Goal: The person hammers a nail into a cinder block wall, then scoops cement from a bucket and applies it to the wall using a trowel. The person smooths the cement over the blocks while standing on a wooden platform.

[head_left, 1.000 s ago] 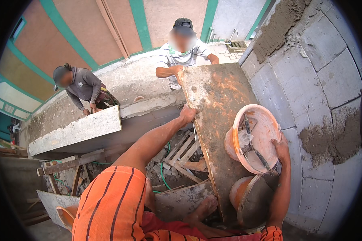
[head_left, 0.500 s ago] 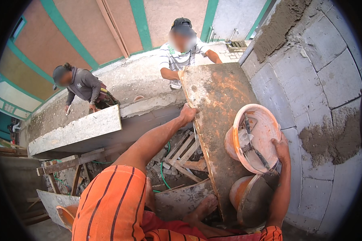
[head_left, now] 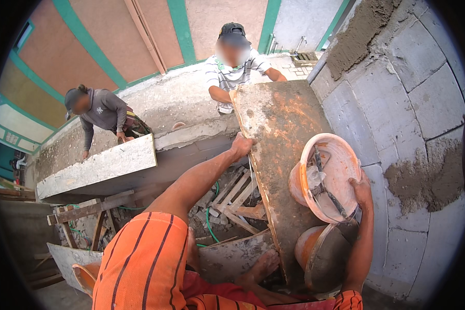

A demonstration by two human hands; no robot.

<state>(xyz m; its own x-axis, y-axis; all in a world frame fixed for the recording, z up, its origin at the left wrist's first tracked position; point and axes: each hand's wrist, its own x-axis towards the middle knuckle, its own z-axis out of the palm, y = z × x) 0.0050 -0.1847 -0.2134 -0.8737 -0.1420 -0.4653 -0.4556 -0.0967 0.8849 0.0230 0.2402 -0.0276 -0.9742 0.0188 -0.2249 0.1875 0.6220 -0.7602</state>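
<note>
1. Board (head_left: 278, 139): flat, mortar-crusted, rough-edged.
2. Bucket (head_left: 344, 164): round, chalky plastic, on board's right half.
3. Left hand (head_left: 242, 146): arm outstretched, fingers clasping board's left edge.
4. Right hand (head_left: 362, 192): forearm along board's right side, fingers pinching bucket.

2 plastic buckets (head_left: 347, 178) (head_left: 306, 250) on the stained board (head_left: 274, 129), 2 wearer's hands (head_left: 242, 146) (head_left: 362, 193), 2 co-workers (head_left: 104, 112) (head_left: 234, 72), 2 caps (head_left: 76, 95) (head_left: 234, 29)

The board (head_left: 289, 121) hides the hands of the white-shirted co-worker (head_left: 235, 77); 2 faces (head_left: 233, 52) are blurred.
</note>
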